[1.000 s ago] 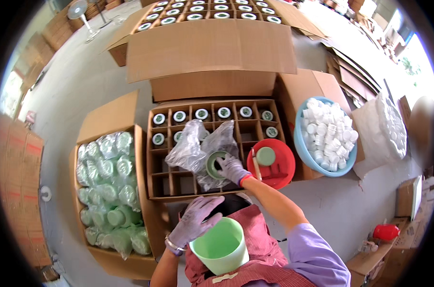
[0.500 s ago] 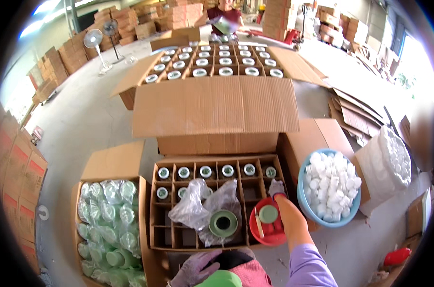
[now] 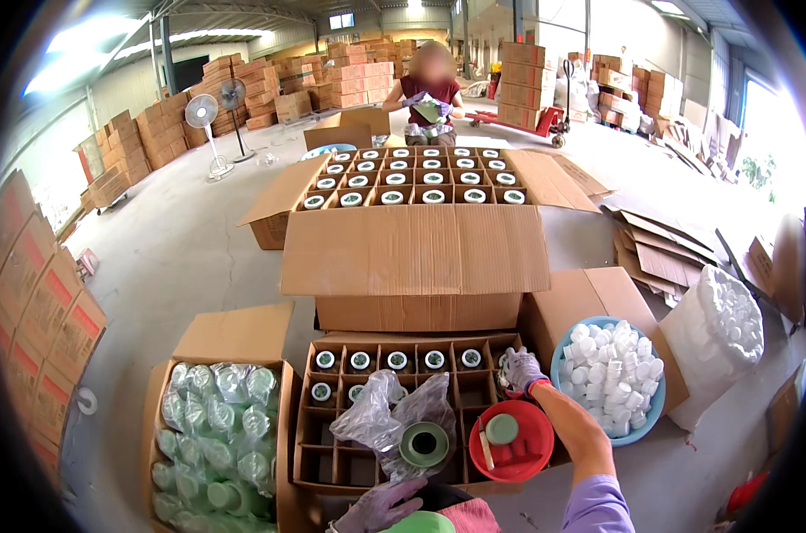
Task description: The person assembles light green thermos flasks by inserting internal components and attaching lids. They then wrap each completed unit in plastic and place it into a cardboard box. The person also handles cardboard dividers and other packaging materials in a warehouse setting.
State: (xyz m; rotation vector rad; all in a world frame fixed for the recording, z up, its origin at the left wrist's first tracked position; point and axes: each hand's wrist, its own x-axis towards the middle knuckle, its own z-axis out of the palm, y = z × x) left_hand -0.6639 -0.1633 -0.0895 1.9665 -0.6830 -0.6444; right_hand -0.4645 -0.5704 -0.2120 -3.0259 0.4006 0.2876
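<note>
My right hand (image 3: 521, 369), in a pale patterned glove, reaches into the far right corner of the divided cardboard box (image 3: 323, 487). Its fingers curl round a jar there, which they mostly hide. Low in the view, my left hand (image 3: 381, 506) is gloved, its fingers stretched out over my lap beside a bright green item (image 3: 419, 522). White-lidded jars (image 3: 398, 361) stand in the box's far compartments. Crumpled clear plastic bags (image 3: 372, 416) and a green ring-shaped piece with a dark hole (image 3: 423, 444) lie on the dividers. A red bowl (image 3: 545, 442) holds a round green piece (image 3: 502, 429).
Left stands a box of plastic-wrapped green bottles (image 3: 216, 435). Right are a blue basin (image 3: 563, 338) of white caps and a white sack (image 3: 710, 324). Ahead is a larger box (image 3: 412, 253) of lidded jars, with a person (image 3: 431, 98) behind it holding a green item.
My head view has tilted up, showing more of the room. My right hand has moved forward over the far right jar, covering it. The left hand stays low at my lap.
</note>
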